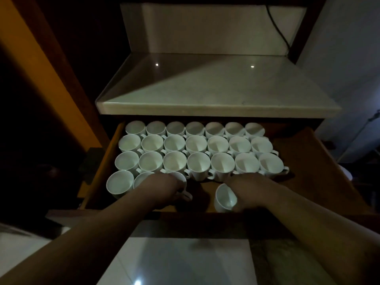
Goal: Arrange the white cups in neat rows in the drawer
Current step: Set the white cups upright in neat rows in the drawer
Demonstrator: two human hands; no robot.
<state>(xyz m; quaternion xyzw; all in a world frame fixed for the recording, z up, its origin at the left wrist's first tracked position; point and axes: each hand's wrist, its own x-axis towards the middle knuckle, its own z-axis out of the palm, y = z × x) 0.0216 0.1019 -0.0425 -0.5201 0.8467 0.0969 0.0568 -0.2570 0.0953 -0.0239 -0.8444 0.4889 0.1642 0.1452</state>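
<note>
An open wooden drawer [320, 167] holds several white cups [196, 144] standing upright in three full rows, with a fourth row begun at the front left [119, 183]. My left hand [164, 187] rests over the third cup of that front row [182, 179], gripping it; its handle points right. My right hand [244, 188] holds a tilted white cup [225, 197] near the drawer's front edge, apart from the rows.
A pale stone counter [216, 89] overhangs the back of the drawer. The drawer's right part and front middle show bare wood. A dark cable [277, 27] hangs at the back right. Glossy floor tiles [178, 262] lie below.
</note>
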